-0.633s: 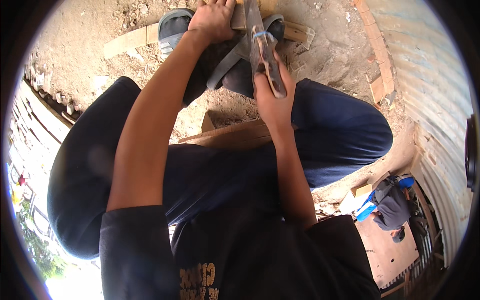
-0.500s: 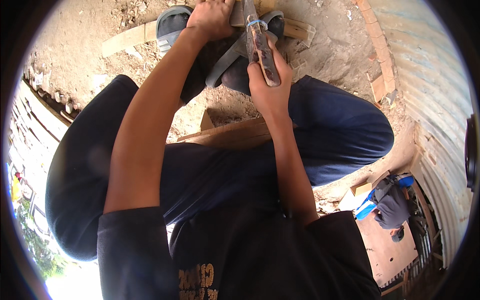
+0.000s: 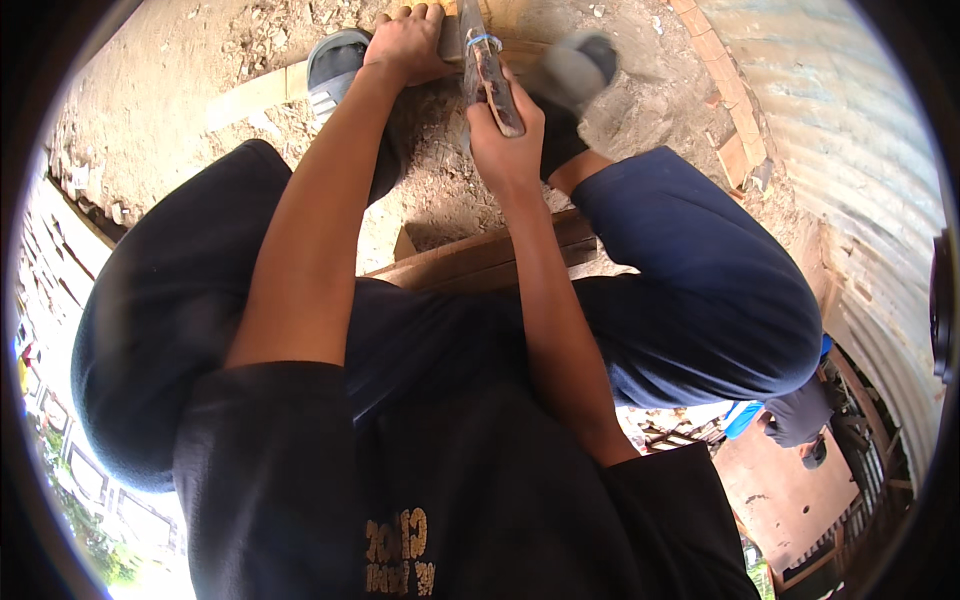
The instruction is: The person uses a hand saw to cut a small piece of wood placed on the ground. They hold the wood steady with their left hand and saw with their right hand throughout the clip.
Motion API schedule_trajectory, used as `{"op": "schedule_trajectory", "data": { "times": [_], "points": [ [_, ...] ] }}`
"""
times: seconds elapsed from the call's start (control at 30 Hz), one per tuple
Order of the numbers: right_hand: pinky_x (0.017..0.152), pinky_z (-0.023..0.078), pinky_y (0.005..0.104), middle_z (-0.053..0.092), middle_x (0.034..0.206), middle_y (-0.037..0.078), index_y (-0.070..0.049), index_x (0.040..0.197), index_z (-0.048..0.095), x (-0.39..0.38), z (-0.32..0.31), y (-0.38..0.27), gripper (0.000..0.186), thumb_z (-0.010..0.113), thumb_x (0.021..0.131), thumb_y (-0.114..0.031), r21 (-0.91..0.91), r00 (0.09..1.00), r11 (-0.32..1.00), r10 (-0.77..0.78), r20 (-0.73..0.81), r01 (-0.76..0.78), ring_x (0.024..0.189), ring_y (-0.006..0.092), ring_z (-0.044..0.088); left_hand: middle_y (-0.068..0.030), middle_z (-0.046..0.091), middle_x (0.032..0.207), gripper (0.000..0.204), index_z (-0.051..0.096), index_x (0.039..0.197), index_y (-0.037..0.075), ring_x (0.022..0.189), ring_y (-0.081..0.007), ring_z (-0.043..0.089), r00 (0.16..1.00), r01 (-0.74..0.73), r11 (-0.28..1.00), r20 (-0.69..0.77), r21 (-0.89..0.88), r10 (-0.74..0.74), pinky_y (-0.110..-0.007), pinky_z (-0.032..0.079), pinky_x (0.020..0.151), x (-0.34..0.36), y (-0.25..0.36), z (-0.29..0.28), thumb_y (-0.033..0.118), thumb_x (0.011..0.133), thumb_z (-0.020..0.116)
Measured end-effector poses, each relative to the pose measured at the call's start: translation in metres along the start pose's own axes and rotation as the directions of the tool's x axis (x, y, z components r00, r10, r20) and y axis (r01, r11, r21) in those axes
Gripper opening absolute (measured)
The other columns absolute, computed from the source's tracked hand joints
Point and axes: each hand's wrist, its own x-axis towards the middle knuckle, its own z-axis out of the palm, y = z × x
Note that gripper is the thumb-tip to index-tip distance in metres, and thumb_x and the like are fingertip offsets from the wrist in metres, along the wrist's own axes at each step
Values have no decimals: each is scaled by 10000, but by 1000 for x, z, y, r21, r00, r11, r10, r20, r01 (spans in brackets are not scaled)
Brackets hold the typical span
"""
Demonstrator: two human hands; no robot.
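Note:
My right hand is wrapped round the worn wooden handle of what looks like a handsaw, with a light blue band tied round it. The tool points away from me, and its far end runs out at the top edge. My left hand grips a piece of wood just left of the tool, fingers bent over it. Below that lies a long pale wooden strip. My left sandalled foot rests by the strip. My right foot is blurred, right of the tool.
A wooden beam lies between my legs on the dirt floor, which is littered with chips. Wood pieces edge the floor along a corrugated metal wall at the right. A person bends near a plywood sheet at the lower right.
My right foot has moved right, away from the other foot, and my right knee has swung outward. The tool and both hands have shifted slightly up and the tool leftward in the picture.

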Motion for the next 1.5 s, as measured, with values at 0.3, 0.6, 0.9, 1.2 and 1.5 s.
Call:
{"op": "schedule_trajectory", "data": {
  "times": [0.3,0.6,0.9,1.2,1.5],
  "points": [
    [599,417,206,554,800,3,33,1370,507,-4,-19,2,564,540,807,45,-74,997,997,27,70,-21,665,44,480,-165,567,1233,820,492,1265,17,1180,-313,532,998,-24,997,-50,74,27,-457,391,1009,-15,5,-4,639,754,650],
    [654,428,186,559,852,0,30,1391,485,-19,-24,11,613,527,783,102,4,994,995,98,43,-98,730,41,486,-146,557,1204,772,506,1256,55,1175,-304,514,999,-35,998,9,-42,36,-452,381,1005,-6,1,-19,521,696,761],
    [557,395,189,584,818,-4,15,1395,497,-7,-12,5,567,512,829,52,-51,999,999,-13,42,15,632,25,470,-152,553,1206,799,509,1246,60,1186,-316,499,995,-46,997,-87,-57,41,-465,364,1006,-7,-1,-4,567,676,746],
    [572,389,178,531,724,6,48,1436,413,-12,4,-4,655,502,788,85,-175,1000,984,-18,12,20,615,36,456,-186,538,1249,819,484,1252,30,1216,-316,471,999,-42,999,-15,-1,42,-462,343,1023,-7,1,-7,605,711,705],
    [569,392,190,542,773,-10,37,1401,471,-7,2,-6,592,493,811,79,-117,1000,993,-14,11,15,633,25,446,-194,554,1220,726,515,1220,28,1194,-326,493,999,-44,999,-6,-31,44,-460,338,1016,-9,5,-13,558,750,671]
  ]
}}
